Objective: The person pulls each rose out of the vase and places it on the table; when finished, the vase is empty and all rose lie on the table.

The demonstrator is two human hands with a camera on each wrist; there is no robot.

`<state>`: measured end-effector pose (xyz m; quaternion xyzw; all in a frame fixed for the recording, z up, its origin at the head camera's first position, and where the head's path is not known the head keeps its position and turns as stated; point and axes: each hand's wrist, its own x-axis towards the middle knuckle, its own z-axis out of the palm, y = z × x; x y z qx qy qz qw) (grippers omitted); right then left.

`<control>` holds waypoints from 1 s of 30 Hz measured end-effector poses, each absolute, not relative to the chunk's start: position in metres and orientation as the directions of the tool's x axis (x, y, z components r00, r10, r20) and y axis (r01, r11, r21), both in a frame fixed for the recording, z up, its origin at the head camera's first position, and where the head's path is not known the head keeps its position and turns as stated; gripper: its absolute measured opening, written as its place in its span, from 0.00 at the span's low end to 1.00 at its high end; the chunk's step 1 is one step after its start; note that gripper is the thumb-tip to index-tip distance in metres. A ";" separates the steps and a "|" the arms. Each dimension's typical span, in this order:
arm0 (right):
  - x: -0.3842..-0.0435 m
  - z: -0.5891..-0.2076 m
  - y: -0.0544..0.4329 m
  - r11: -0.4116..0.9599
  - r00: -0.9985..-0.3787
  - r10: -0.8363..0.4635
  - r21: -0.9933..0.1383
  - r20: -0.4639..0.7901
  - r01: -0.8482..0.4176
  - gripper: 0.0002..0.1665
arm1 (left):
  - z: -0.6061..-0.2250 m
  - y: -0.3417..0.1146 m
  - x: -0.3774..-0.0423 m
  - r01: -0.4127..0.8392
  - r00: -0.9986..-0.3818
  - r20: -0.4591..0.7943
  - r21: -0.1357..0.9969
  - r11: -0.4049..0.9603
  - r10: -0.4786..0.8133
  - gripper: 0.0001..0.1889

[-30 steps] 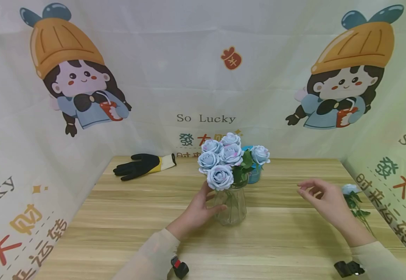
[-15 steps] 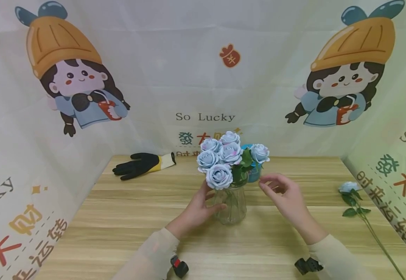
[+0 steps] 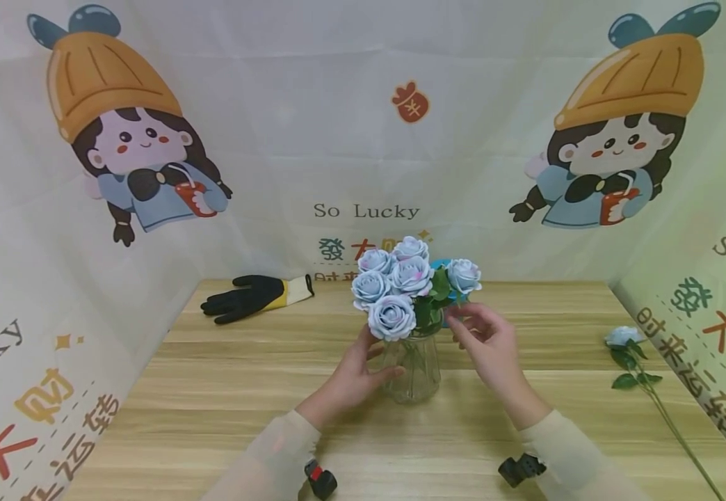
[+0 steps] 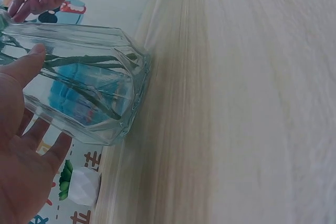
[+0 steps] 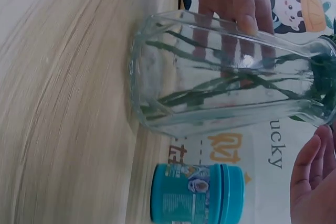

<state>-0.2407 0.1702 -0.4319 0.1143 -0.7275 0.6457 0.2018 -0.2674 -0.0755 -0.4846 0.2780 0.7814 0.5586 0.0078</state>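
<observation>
Several pale blue roses (image 3: 412, 276) with green leaves stand in a clear faceted glass vase (image 3: 414, 379) on the wooden table. My left hand (image 3: 353, 376) holds the vase from its left side. In the left wrist view the thumb (image 4: 30, 65) lies across the near glass, with the other fingers behind. My right hand (image 3: 491, 344) is at the right of the vase's neck, fingers loosely bent, under the rose that leans right. In the right wrist view its fingertips (image 5: 315, 142) are beside the neck; whether they touch the glass or a stem cannot be told.
A single blue rose (image 3: 624, 337) on a long stem lies at the table's right side. Back left lies a black and yellow work glove (image 3: 256, 298). Behind the vase stands a blue lidded jar (image 5: 191, 195). The left wrist view also shows a white pot with greenery (image 4: 84, 186).
My right hand has moved left from near the lone rose to the vase's neck, uncovering that rose's stem. My left hand has stayed on the vase.
</observation>
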 end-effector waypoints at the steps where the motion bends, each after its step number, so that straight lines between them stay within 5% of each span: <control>1: -0.241 -0.432 0.169 0.128 -0.893 0.110 -0.897 0.436 -0.423 0.10 | -0.485 -0.076 -0.267 0.426 -0.846 0.299 0.878 0.220 0.442 0.46; 30: -0.256 -0.427 0.156 0.044 -0.906 0.242 -0.936 0.348 -0.348 0.08 | -0.484 -0.075 -0.266 0.409 -0.852 0.282 0.885 0.225 0.440 0.47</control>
